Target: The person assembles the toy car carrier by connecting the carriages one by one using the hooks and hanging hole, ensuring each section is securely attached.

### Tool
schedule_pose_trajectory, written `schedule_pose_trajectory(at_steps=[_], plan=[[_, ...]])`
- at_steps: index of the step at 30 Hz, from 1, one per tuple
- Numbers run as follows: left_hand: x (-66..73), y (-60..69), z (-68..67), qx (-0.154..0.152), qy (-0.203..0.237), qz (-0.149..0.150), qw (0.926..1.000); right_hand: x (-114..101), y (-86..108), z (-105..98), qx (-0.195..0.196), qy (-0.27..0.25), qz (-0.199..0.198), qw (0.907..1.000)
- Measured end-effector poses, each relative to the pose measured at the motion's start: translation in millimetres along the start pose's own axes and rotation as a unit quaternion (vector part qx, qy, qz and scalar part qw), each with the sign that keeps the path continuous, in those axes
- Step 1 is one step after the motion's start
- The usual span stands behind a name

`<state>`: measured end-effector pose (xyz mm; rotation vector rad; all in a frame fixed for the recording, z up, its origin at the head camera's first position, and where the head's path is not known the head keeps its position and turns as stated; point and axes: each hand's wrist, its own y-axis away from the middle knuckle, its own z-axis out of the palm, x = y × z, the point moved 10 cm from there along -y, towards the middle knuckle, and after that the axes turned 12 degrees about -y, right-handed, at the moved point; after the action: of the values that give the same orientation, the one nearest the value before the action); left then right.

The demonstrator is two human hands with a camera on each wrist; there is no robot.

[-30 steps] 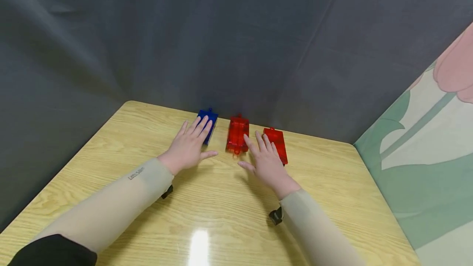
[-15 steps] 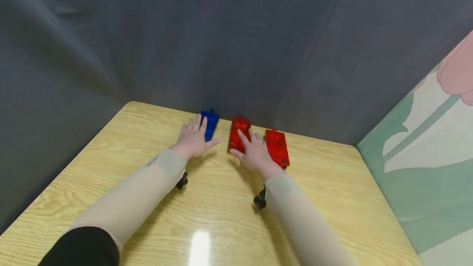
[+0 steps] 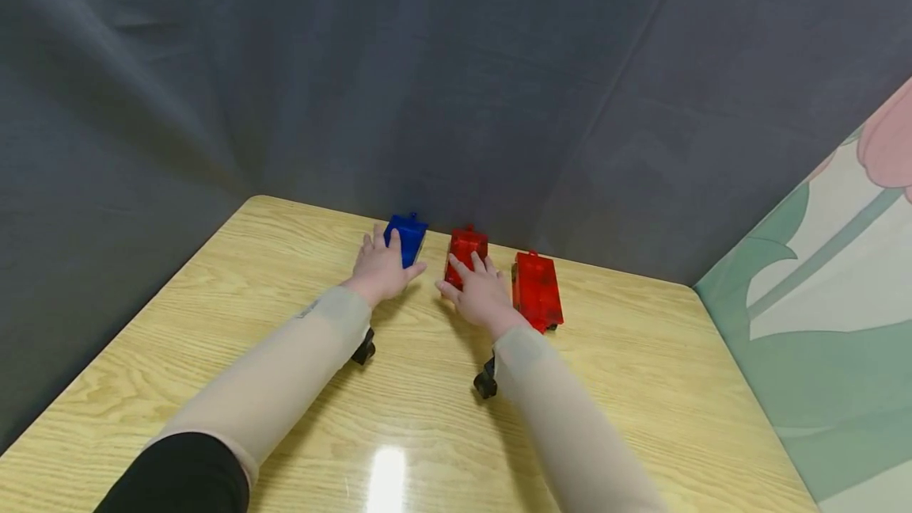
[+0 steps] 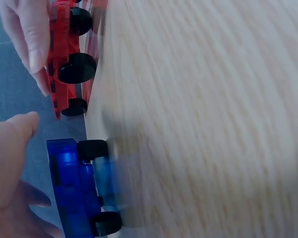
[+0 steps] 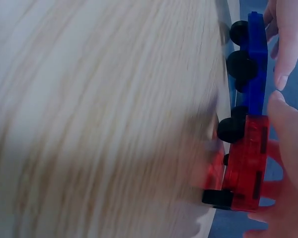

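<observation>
Blue toy car (image 3: 409, 240), just left of centre in the head view, stands near the far edge of a wood-grain table (image 3: 641, 386) as I follow a person's two hands from my remote screens. The left hand (image 3: 379, 267) is at the car's left side, fingers spread and relaxed. My left wrist camera shows its thumb apart from the car, at the lower left of the frame, near black wheels (image 4: 108, 223).

At the centre, the right hand (image 3: 484, 297) covers the near end of a red toy car (image 3: 469, 242), its fingers loosely spread and its thumb pointing left. I cannot tell whether either hand touches its car.

Right of that hand, a second red car (image 3: 537, 289) stands apart on the tabletop. Pale sleeves (image 3: 278, 374) run up from the bottom of the frame, a black cuff (image 3: 181, 473) showing at lower left. Dark cloth (image 3: 427, 77) fills the top, and a flower-patterned panel (image 3: 841, 370) lines the right edge.
</observation>
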<state>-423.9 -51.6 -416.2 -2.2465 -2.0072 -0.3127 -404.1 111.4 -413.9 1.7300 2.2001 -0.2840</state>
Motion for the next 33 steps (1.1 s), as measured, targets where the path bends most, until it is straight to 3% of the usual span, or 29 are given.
schedule_pose_trajectory(at_steps=[9, 17, 26, 33], plan=[[-3.3, -3.3, 2.5, 0.005, 0.002, -0.009, 0.9999, -7, -0.8, -9, 0.054, 0.014, 0.006, 0.9985], [-9.0, -2.6, 1.9, 0.006, 0.001, -0.017, 0.9998, -6, -0.3, -3, 0.053, -0.020, 0.036, 0.9977], [-13.2, -0.9, -10.5, 0.013, 0.023, -0.017, 0.9995, -14, -0.5, -3, 0.056, -0.036, 0.032, 0.9973], [-13.5, -2.6, -12.3, 0.016, 0.028, -0.003, 0.9995, -14, -3.3, -6, 0.056, -0.025, 0.035, 0.9975]])
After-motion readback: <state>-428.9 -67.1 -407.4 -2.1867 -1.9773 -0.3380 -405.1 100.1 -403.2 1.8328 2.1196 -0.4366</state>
